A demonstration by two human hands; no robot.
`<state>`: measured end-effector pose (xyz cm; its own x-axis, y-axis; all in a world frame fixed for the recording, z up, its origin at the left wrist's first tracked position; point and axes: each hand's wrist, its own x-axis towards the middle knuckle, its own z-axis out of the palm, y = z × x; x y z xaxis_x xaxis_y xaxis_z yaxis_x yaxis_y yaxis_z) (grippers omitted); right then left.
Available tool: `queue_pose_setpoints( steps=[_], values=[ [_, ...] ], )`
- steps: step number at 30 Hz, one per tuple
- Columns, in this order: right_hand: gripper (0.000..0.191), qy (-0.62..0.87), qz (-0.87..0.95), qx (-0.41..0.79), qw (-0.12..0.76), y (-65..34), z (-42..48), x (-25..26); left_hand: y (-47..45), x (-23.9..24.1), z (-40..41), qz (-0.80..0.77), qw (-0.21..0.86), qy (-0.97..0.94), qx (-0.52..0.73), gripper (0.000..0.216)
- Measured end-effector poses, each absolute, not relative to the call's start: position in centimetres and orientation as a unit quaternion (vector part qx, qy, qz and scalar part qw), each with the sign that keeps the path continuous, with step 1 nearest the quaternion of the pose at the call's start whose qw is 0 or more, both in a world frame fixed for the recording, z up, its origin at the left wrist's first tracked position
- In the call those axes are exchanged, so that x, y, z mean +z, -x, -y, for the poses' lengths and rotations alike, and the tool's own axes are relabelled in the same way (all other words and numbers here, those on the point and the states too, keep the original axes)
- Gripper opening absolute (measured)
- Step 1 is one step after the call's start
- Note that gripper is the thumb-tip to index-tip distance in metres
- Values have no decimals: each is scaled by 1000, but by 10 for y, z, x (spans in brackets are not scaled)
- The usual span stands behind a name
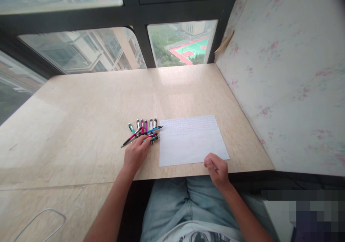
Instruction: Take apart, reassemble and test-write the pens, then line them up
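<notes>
My left hand is at the near side of a loose heap of click pens, its fingers bent and closed around the barrel of a green-and-black pen. Part of that pen is hidden by the fingers. A blue pen lies slantwise across the heap, and a pink-and-black pen crosses it at the left. Behind them several pens, among them a purple one, point toward the window. Curled into a fist, my right hand rests at the near edge of a sheet of paper; nothing shows in it.
The pale marble-patterned tabletop ends at dark window frames at the back. On the right stands a flowered wall. A white cable loops at the lower left. Rows of small writing cover the sheet's upper part.
</notes>
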<state>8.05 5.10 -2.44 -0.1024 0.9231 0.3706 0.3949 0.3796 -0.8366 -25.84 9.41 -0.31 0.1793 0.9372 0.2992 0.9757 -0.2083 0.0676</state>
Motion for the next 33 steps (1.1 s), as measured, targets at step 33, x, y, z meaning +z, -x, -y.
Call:
queue_pose_setpoints(
  steps=[33],
  values=[
    [45, 496, 634, 475, 355, -57, -82, 0, 128, 2, -60, 423, -661, 240, -571, 25]
  ],
)
